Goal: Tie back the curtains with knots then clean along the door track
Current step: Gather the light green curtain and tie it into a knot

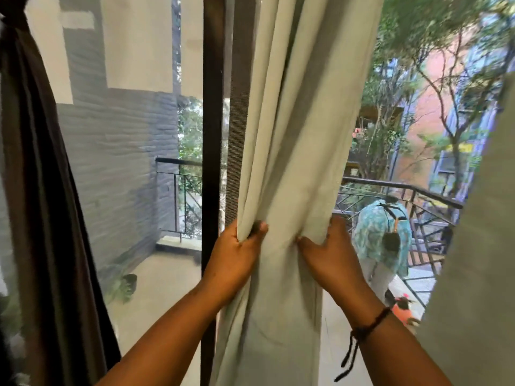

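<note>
At far left hangs a dark curtain; mid-frame, the left hand pinches a fold of the pale curtain, the right hand clutches its other edge. Soft, light cloth: probably gathers easily, best bunched at this height for knotting

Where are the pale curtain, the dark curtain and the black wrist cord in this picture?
pale curtain [292, 135], head view, on its gathered folds above the hands.
dark curtain [41, 190], head view, on its hanging length at the left edge.
black wrist cord [367, 328], head view, on the band round the right wrist.
</note>
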The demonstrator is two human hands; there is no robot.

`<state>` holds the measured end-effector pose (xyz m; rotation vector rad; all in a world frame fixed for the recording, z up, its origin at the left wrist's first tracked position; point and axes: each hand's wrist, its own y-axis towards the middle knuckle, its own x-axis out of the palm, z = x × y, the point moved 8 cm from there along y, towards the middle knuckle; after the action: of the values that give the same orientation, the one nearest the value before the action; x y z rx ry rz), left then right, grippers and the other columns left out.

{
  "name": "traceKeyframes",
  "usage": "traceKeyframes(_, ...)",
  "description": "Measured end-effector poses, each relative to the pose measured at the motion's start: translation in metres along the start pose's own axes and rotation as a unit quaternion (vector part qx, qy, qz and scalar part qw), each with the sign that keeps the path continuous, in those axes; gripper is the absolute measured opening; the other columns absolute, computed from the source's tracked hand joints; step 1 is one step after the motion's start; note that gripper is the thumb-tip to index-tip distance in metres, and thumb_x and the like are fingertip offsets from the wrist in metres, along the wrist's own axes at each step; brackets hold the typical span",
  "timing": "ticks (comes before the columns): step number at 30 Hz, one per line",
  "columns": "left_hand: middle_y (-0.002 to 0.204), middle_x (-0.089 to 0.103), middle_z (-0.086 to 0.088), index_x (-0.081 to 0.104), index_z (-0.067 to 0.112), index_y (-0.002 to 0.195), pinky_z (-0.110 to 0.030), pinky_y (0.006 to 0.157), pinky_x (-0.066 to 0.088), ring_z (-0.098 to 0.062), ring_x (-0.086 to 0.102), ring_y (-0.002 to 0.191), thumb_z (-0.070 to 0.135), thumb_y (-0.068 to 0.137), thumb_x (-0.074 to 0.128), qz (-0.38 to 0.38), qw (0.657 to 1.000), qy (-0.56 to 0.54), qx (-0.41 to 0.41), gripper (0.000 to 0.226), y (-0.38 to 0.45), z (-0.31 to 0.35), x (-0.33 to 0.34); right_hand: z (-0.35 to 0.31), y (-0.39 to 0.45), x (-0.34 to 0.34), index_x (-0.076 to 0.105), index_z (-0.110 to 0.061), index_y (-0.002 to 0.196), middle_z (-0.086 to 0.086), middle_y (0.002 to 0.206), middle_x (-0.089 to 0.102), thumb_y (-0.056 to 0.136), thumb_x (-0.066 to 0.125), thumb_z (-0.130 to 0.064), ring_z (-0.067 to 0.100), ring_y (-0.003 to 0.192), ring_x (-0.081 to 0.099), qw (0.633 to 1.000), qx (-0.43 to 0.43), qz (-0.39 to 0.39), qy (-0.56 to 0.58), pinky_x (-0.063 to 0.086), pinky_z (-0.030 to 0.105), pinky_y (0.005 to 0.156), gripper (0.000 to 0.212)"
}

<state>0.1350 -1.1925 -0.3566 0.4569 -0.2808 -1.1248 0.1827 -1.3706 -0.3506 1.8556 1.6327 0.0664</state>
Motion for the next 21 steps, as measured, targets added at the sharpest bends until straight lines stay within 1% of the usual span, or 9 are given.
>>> traceKeyframes(2, 0.091, 0.062, 0.018, 0.057, 0.035, 0.094, -0.014, 0.077, 0.048, -0.010, 0.061, 0.097, 0.023, 0.092, 0.059, -0.030, 0.999, 0.010, 0.000, 0.013, 0.002, -0.001, 0.001, -0.005, 0.010, 0.011, 0.047, -0.020, 0.117, 0.003, 0.111, 0.061, 0.084, 0.058, -0.015, 0.023, 0.101, 0.059, 1.000, 0.004, 0.009, 0.020, 0.051, 0.043, 0.086, 0.035)
traceKeyframes(5, 0.101, 0.060, 0.012, 0.057, 0.032, 0.110, -0.024, 0.090, 0.046, -0.012, 0.059, 0.106, 0.021, 0.094, 0.056, -0.156, 0.987, 0.050, 0.000, 0.020, -0.005, -0.001, 0.025, 0.003, 0.018, 0.030, 0.059, -0.019, 0.110, -0.001, 0.099, 0.071, 0.087, 0.051, -0.004, 0.018, 0.089, 0.067, 0.992, 0.051, -0.029, 0.110, 0.056, 0.037, 0.075, 0.029)
traceKeyframes(7, 0.113, 0.057, 0.013, 0.047, 0.030, 0.129, -0.025, 0.096, 0.044, -0.007, 0.054, 0.110, 0.029, 0.093, 0.053, -0.239, 0.969, 0.062, 0.011, 0.036, -0.011, -0.002, 0.039, 0.010, 0.018, 0.038, 0.065, -0.012, 0.100, 0.001, 0.088, 0.075, 0.092, 0.049, -0.003, 0.012, 0.075, 0.071, 0.966, 0.109, -0.083, 0.217, 0.056, 0.027, 0.060, 0.020)
traceKeyframes(9, 0.115, 0.056, 0.016, 0.037, 0.036, 0.129, -0.024, 0.097, 0.044, -0.003, 0.055, 0.108, 0.031, 0.090, 0.055, -0.275, 0.962, 0.000, -0.008, 0.044, -0.010, -0.004, 0.045, 0.010, 0.016, 0.042, 0.064, -0.014, 0.095, -0.002, 0.083, 0.074, 0.095, 0.046, -0.008, 0.010, 0.072, 0.070, 0.943, 0.126, -0.138, 0.276, 0.055, 0.021, 0.056, 0.019)
traceKeyframes(12, 0.115, 0.052, 0.018, 0.028, 0.040, 0.124, -0.025, 0.098, 0.043, -0.004, 0.053, 0.109, 0.030, 0.093, 0.056, -0.259, 0.965, -0.025, -0.019, 0.042, 0.000, -0.013, 0.050, 0.014, 0.028, 0.035, 0.059, -0.020, 0.088, -0.010, 0.084, 0.063, 0.092, 0.052, -0.002, 0.003, 0.074, 0.060, 0.977, 0.067, -0.104, 0.171, 0.048, 0.006, 0.055, 0.020)
traceKeyframes(14, 0.126, 0.056, 0.006, 0.038, 0.034, 0.133, -0.030, 0.101, 0.043, -0.014, 0.053, 0.117, 0.043, 0.092, 0.052, -0.230, 0.972, 0.053, 0.027, 0.044, 0.006, -0.015, 0.055, 0.011, 0.033, 0.028, 0.057, -0.019, 0.087, -0.016, 0.076, 0.053, 0.091, 0.055, -0.001, -0.003, 0.065, 0.051, 0.993, 0.050, -0.076, 0.077, 0.040, -0.001, 0.048, 0.019)
traceKeyframes(16, 0.124, 0.061, -0.003, 0.050, 0.024, 0.130, -0.033, 0.096, 0.046, -0.022, 0.056, 0.115, 0.045, 0.093, 0.049, -0.179, 0.971, 0.142, 0.063, 0.043, 0.009, -0.016, 0.059, 0.016, 0.037, 0.022, 0.057, -0.012, 0.081, -0.011, 0.067, 0.053, 0.091, 0.054, 0.002, 0.000, 0.056, 0.051, 0.993, 0.065, -0.067, 0.073, 0.037, 0.002, 0.039, 0.017)
traceKeyframes(19, 0.112, 0.063, -0.006, 0.054, 0.022, 0.122, -0.037, 0.089, 0.048, -0.026, 0.058, 0.106, 0.043, 0.092, 0.047, -0.086, 0.954, 0.261, 0.119, 0.037, 0.003, -0.010, 0.071, 0.024, 0.033, 0.016, 0.058, -0.014, 0.071, -0.003, 0.049, 0.060, 0.095, 0.048, -0.008, 0.004, 0.038, 0.055, 0.975, 0.111, -0.066, 0.180, 0.040, 0.014, 0.034, 0.026)
traceKeyframes(21, 0.110, 0.059, -0.007, 0.051, 0.020, 0.119, -0.037, 0.084, 0.047, -0.028, 0.056, 0.103, 0.037, 0.092, 0.044, -0.078, 0.943, 0.295, 0.134, 0.032, -0.006, -0.007, 0.089, 0.026, 0.033, 0.021, 0.063, -0.017, 0.085, -0.004, 0.060, 0.068, 0.099, 0.041, -0.027, 0.007, 0.051, 0.064, 0.922, 0.136, -0.107, 0.347, 0.049, 0.021, 0.044, 0.028)
